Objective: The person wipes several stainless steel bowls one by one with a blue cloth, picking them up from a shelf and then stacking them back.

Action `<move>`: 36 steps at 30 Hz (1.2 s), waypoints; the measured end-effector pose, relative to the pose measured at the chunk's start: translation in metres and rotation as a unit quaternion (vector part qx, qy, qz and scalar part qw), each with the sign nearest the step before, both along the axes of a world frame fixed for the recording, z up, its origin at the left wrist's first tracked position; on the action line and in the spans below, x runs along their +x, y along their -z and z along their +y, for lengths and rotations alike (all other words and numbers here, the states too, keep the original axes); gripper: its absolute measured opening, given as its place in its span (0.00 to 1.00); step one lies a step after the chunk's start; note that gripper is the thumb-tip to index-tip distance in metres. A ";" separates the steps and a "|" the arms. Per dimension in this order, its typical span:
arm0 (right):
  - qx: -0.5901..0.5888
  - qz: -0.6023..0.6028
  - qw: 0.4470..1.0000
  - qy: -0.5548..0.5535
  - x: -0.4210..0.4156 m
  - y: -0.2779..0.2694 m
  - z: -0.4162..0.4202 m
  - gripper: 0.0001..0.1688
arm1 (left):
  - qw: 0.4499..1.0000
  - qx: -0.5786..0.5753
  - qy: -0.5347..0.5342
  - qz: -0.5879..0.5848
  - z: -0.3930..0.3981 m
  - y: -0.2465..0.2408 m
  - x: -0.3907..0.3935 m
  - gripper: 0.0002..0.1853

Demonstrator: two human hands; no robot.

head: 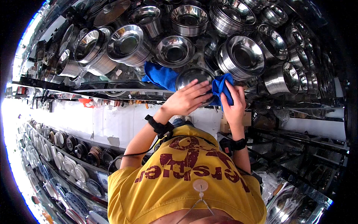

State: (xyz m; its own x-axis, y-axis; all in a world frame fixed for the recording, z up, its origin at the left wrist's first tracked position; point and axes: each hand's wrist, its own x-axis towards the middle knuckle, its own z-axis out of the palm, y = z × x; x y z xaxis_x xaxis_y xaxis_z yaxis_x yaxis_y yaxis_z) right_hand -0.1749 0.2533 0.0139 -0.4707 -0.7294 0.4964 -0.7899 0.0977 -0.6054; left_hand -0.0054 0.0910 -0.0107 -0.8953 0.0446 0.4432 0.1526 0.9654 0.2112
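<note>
A round stainless steel bowl or lid [186, 77] lies in front of me at the shelf's front edge. My left hand [193, 95] rests flat across it with the fingers spread. Bunched between the thumb and fingers of my right hand [234, 100] is a blue cloth [222, 85], pressed against the right side of the round piece. More blue cloth [160, 75] lies to the left of that piece; whether both parts are one cloth I cannot tell. Just behind stands a wide-rimmed steel bowl [174, 51].
Stacks of steel bowls [127, 42] crowd the shelf, with another tall stack [242, 56] close to my right hand. A dark shelf edge [84, 91] runs across. Racks of plates [74, 168] stand behind me at left. Plastic wrapping [270, 184] lies at lower right.
</note>
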 end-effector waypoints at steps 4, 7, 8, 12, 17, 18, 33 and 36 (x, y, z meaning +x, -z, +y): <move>-0.005 -0.022 1.000 0.001 0.005 0.005 -0.012 0.26 | 0.987 0.086 -0.134 0.020 -0.006 -0.005 0.012 0.53; -0.012 -0.008 0.999 -0.031 0.014 0.004 -0.021 0.26 | 0.965 0.158 -0.207 0.035 -0.005 0.009 0.015 0.62; -0.008 -0.045 0.997 -0.057 0.019 0.005 -0.024 0.26 | 0.969 0.128 -0.211 0.028 -0.008 0.017 0.017 0.66; 0.068 0.074 0.984 -0.145 0.033 0.001 -0.036 0.29 | 0.969 0.124 -0.215 0.011 -0.008 0.016 0.016 0.63; 0.116 0.189 0.965 -0.138 0.034 0.010 -0.045 0.28 | 0.969 0.124 -0.214 0.031 -0.008 0.017 0.014 0.62; 0.117 0.195 0.966 -0.123 0.031 0.013 -0.047 0.27 | 0.969 0.129 -0.208 0.027 -0.009 0.016 0.014 0.62; 0.189 0.105 0.976 -0.006 0.027 0.010 -0.120 0.15 | 0.963 0.177 -0.196 0.055 -0.014 0.022 0.016 0.71; 0.181 0.157 0.971 -0.009 0.048 0.008 -0.125 0.15 | 0.956 0.185 -0.210 0.087 -0.015 0.026 0.016 0.74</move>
State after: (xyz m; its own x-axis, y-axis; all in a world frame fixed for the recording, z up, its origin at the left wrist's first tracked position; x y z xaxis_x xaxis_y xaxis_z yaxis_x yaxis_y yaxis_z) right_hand -0.1268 0.1288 0.0056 -0.3234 -0.8899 0.3218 -0.9333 0.2438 -0.2636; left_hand 0.0102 0.0759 -0.0370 -0.7108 -0.4917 0.5029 -0.1691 0.8135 0.5564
